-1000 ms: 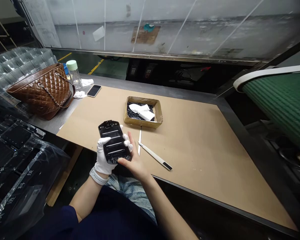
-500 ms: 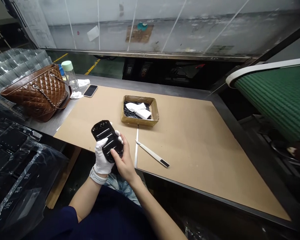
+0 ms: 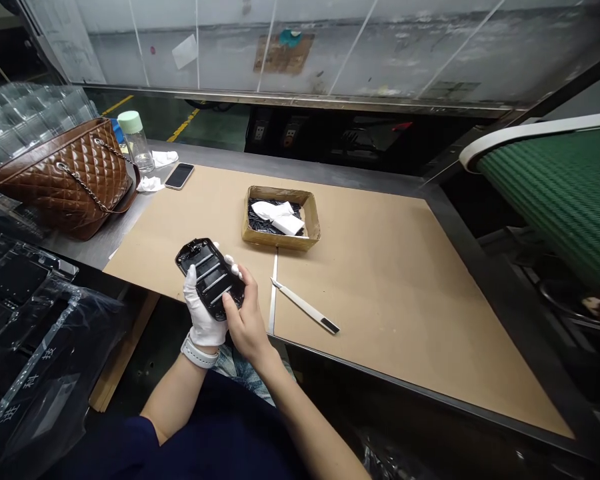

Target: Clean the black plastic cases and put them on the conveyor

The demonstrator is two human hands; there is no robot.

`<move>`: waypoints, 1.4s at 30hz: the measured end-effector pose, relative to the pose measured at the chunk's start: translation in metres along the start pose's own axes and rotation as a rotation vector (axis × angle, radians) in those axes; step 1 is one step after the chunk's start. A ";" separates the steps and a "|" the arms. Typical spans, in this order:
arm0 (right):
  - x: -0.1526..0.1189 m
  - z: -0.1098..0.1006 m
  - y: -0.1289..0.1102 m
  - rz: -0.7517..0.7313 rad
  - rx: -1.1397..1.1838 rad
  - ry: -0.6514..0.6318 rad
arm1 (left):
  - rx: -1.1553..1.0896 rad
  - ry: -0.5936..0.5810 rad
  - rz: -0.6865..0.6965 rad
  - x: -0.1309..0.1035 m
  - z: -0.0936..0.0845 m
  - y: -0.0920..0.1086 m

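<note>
A glossy black plastic housing (image 3: 211, 277) with rounded ends and several raised crossbars is held in front of me, just over the table's near edge. My left hand (image 3: 203, 313), in a white glove, wraps round its left side, with gloved fingertips showing along the far side. My bare right hand (image 3: 245, 320) grips the lower right end, thumb on the face. To the right lies a craft knife (image 3: 305, 305) with a pale handle and a black end, untouched. Its tip is beside a thin white strip (image 3: 273, 300) on the cardboard.
A brown box (image 3: 281, 238) holds small black pieces and white crumpled material. On the left are a phone (image 3: 179, 175), a quilted handbag (image 3: 65, 180) and a bottle (image 3: 139, 150). Plastic-wrapped black parts (image 3: 25, 333) stand at lower left. A green conveyor belt (image 3: 555, 180) is on the right.
The black housing has tilted so more of its inner face and crossbars show. My left thumb has shifted from across its face toward the left edge. Both hands keep hold.
</note>
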State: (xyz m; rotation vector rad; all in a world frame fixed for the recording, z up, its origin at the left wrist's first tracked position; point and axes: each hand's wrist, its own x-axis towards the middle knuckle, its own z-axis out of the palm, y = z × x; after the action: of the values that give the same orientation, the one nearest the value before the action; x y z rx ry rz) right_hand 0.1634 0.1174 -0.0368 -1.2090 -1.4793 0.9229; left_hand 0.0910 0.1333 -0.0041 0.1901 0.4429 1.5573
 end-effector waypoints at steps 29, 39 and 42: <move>0.081 -0.062 0.006 -0.251 -0.557 0.402 | 0.041 0.195 -0.021 0.031 -0.025 0.020; 0.018 -0.128 0.086 0.283 -0.665 0.007 | 0.668 0.140 0.083 0.017 -0.043 0.035; 0.012 -0.127 0.090 0.252 -0.665 0.057 | 0.895 -0.020 0.079 0.016 -0.040 0.023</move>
State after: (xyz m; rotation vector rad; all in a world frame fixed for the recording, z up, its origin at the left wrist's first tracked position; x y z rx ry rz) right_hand 0.3071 0.1459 -0.0894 -1.9192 -1.6714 0.5517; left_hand 0.0535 0.1431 -0.0342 0.9146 1.1066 1.3366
